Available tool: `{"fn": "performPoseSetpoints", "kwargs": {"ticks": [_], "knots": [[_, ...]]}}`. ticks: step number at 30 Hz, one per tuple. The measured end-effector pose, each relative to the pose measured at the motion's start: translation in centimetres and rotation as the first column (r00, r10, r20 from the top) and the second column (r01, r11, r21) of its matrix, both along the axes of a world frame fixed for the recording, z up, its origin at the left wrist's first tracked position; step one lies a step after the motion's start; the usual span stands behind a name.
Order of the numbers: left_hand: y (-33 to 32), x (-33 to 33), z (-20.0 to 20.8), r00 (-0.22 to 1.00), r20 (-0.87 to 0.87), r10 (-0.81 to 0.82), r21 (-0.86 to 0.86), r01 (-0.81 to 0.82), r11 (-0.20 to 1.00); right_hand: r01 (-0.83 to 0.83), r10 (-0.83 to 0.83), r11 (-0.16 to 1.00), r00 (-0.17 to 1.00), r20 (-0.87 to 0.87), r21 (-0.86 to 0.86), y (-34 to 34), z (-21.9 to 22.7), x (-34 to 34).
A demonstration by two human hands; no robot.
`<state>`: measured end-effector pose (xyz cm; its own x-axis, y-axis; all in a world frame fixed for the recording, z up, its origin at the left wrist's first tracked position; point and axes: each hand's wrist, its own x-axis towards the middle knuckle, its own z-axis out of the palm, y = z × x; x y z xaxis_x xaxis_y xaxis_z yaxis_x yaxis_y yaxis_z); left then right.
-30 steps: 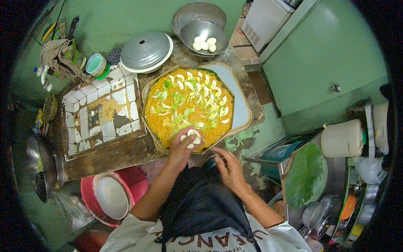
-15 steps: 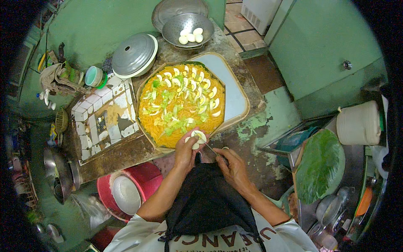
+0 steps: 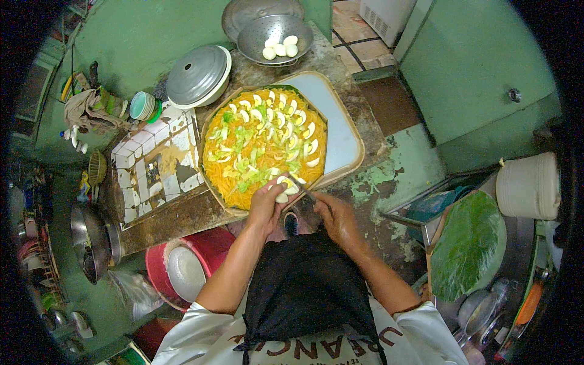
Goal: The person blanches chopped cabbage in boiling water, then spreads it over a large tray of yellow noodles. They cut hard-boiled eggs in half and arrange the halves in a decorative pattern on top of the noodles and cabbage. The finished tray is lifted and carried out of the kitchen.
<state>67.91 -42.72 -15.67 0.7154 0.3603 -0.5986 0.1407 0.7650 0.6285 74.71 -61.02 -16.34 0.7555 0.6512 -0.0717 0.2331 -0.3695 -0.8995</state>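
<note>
My left hand [image 3: 266, 202] cradles a cut boiled egg [image 3: 287, 186], its yellow yolk showing, over the near edge of a big tray of orange noodles [image 3: 237, 185]. Gripped in my right hand [image 3: 331, 213] is a small knife [image 3: 302, 185], whose blade reaches to the egg. Egg wedges [image 3: 281, 118] lie in rows over the far and right part of the noodles. Shredded pale green leaves [image 3: 246, 164] are scattered across the middle and left.
A metal colander [image 3: 274, 35] at the back holds several whole peeled eggs [image 3: 280, 48]. Left of it stands a lidded pot [image 3: 196, 76]. A light blue board [image 3: 331, 115] lies under the noodle tray. Below the counter at left is a red tub [image 3: 159, 271]; a large green leaf [image 3: 468, 243] lies at right.
The knife has moved off the egg's middle to its right side, and the cut face now shows yolk. My right hand has shifted slightly up and right. The view has tilted a little.
</note>
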Motion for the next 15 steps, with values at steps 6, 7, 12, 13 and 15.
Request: {"fn": "performPoseSetpoints", "kwargs": {"ticks": [6,7,12,13,15], "knots": [[0.3,1.0,-0.1,1.000,-0.015,0.007,0.056,-0.007,0.998,0.052,-0.077,0.997,0.826,-0.558,-0.061,0.5,2.8,1.5],[0.1,0.8,0.1,1.000,0.021,0.016,0.049,-0.017,0.999,0.027,-0.035,0.999,0.874,-0.485,-0.023,-0.1,3.5,0.5],[-0.6,-1.7,0.6,0.999,-0.044,0.021,0.056,-0.019,0.998,-0.021,0.021,1.000,0.948,-0.318,0.002,-1.0,3.1,-3.2],[-0.6,-2.0,0.6,0.999,-0.033,0.024,0.032,-0.023,0.999,-0.018,0.019,1.000,0.971,-0.238,0.007,-0.9,2.4,-3.3],[-0.2,-2.5,0.6,0.999,-0.049,0.010,0.018,-0.009,1.000,-0.008,0.010,1.000,0.993,-0.120,0.017,-0.4,1.1,-3.5]]}}
